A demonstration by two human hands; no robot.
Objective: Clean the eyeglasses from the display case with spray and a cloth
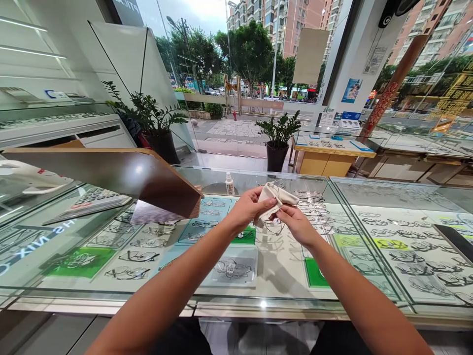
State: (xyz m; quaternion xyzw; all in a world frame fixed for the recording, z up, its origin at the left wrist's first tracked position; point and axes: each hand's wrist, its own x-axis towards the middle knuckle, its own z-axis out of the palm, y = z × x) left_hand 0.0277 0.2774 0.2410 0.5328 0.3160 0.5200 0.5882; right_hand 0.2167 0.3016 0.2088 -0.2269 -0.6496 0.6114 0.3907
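Observation:
Above the glass counter, my left hand (254, 204) is closed on a pale cloth (286, 193), its thumb pressed across the folds. My right hand (296, 223) pinches at the lower right edge of the same cloth. A thin-framed pair of glasses (274, 228) shows between the hands, one rim hanging below the cloth; the rest of it is hidden by the cloth and fingers. Just behind my left hand, a small white spray bottle (229, 184) stands upright on the counter.
Rows of glasses (139, 256) lie inside the glass display counter (281, 301). A brown-edged mirror or board (148, 177) leans at the left. At the right edge lies a dark phone (456, 242). Potted plants (277, 153) stand beyond the counter.

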